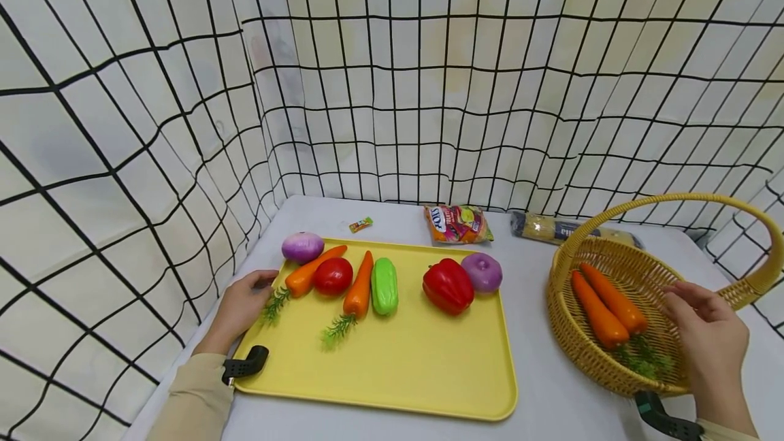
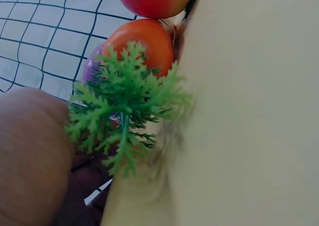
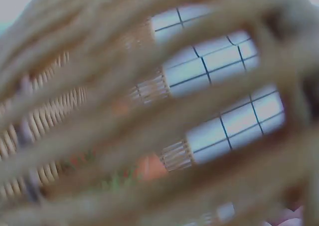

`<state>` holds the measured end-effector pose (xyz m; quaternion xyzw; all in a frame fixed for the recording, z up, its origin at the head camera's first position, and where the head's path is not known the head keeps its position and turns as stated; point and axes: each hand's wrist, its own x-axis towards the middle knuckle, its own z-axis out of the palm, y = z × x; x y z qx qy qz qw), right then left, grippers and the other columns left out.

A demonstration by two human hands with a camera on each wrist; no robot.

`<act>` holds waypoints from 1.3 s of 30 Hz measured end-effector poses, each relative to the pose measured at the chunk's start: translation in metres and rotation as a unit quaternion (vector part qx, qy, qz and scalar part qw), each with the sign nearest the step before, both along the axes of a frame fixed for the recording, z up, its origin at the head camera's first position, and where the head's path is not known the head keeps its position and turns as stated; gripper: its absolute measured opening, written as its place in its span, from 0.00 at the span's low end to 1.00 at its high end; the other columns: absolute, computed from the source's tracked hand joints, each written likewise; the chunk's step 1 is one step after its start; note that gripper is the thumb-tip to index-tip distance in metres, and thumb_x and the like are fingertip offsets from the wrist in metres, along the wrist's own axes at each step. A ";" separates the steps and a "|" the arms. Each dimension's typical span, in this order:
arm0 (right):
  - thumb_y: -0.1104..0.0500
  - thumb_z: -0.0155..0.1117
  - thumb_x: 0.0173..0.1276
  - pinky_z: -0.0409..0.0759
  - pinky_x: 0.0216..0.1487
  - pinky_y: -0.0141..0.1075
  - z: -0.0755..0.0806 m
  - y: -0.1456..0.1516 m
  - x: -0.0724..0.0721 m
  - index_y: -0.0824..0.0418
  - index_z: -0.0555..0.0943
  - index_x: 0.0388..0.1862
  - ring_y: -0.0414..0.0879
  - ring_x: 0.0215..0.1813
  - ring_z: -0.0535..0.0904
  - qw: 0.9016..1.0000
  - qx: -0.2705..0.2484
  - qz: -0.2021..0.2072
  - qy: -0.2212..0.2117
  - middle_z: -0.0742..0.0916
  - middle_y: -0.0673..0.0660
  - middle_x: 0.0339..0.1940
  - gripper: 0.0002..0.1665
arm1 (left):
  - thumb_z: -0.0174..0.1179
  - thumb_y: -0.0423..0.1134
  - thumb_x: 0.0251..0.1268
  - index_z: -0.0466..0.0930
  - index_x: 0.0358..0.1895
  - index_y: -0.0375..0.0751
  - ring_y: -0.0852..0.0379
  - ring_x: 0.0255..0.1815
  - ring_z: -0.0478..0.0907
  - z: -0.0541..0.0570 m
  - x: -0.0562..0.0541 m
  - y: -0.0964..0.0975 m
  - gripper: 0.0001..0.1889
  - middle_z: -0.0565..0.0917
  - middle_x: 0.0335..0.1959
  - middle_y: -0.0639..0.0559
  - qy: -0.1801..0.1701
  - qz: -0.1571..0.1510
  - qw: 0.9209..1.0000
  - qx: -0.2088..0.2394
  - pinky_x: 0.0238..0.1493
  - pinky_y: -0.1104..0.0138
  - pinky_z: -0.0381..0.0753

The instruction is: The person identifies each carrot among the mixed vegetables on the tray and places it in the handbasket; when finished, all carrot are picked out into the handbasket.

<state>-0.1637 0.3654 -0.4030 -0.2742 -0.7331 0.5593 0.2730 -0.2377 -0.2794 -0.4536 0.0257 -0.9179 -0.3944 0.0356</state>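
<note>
My left hand (image 1: 243,308) rests at the left rim of the yellow tray (image 1: 416,373), fingertips right at the edge beside a carrot (image 1: 306,276). In the left wrist view, the carrot's green leaves (image 2: 127,104) partly hide those fingers. Over the near right rim of the wicker basket (image 1: 560,322), my right hand (image 1: 707,332) hangs loosely curled, and no object shows in it. Two orange carrots (image 1: 606,312) lie inside the basket. The right wrist view is blurred and crossed by wicker strips (image 3: 99,111).
On the tray are a purple vegetable (image 1: 303,248), a tomato (image 1: 333,276), another carrot (image 1: 360,291), a green cucumber (image 1: 384,286), a red bell pepper (image 1: 449,286) and an onion (image 1: 482,272). Behind lie a small wrapped candy (image 1: 361,224), a candy bag (image 1: 457,224) and a pasta pack (image 1: 545,227). Black netting (image 1: 422,87) surrounds the table.
</note>
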 end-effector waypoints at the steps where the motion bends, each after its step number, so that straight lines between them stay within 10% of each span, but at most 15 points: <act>1: 0.63 0.59 0.70 0.77 0.32 0.15 0.001 -0.002 0.000 0.55 0.80 0.53 0.28 0.37 0.77 1.000 -0.009 0.001 0.010 0.81 0.36 0.35 0.13 | 0.49 0.36 0.74 0.72 0.66 0.35 0.36 0.63 0.70 0.000 0.000 0.000 0.20 0.76 0.61 0.33 0.002 -0.001 1.000 -0.001 0.63 0.45 0.69; 8: 0.65 0.64 0.68 0.80 0.32 0.19 0.013 -0.025 0.002 0.60 0.84 0.47 0.35 0.34 0.82 0.990 -0.101 0.044 0.092 0.86 0.44 0.36 0.10 | 0.48 0.35 0.73 0.72 0.65 0.35 0.37 0.63 0.71 -0.001 -0.001 -0.001 0.20 0.77 0.60 0.34 0.009 -0.005 1.000 -0.013 0.63 0.45 0.69; 19: 0.63 0.62 0.70 0.83 0.35 0.25 0.016 -0.076 0.007 0.69 0.81 0.47 0.43 0.38 0.82 0.979 -0.066 0.120 0.152 0.87 0.53 0.38 0.11 | 0.47 0.36 0.73 0.72 0.66 0.36 0.37 0.63 0.70 0.000 0.000 -0.002 0.21 0.76 0.60 0.34 0.002 0.001 1.000 -0.006 0.63 0.45 0.68; 30: 0.63 0.59 0.73 0.84 0.36 0.27 0.004 -0.117 0.011 0.75 0.78 0.48 0.42 0.38 0.82 0.965 -0.011 0.225 0.131 0.87 0.51 0.38 0.14 | 0.48 0.36 0.74 0.72 0.65 0.36 0.36 0.63 0.71 -0.004 0.000 -0.002 0.20 0.77 0.60 0.33 0.003 0.001 1.000 0.001 0.63 0.45 0.69; 39: 0.65 0.58 0.73 0.85 0.36 0.33 -0.010 -0.156 0.009 0.71 0.80 0.46 0.43 0.37 0.81 0.936 0.040 0.331 0.110 0.86 0.55 0.39 0.09 | 0.48 0.35 0.73 0.72 0.66 0.36 0.37 0.62 0.71 -0.005 -0.002 -0.002 0.21 0.76 0.60 0.34 0.001 0.004 1.000 0.003 0.62 0.45 0.70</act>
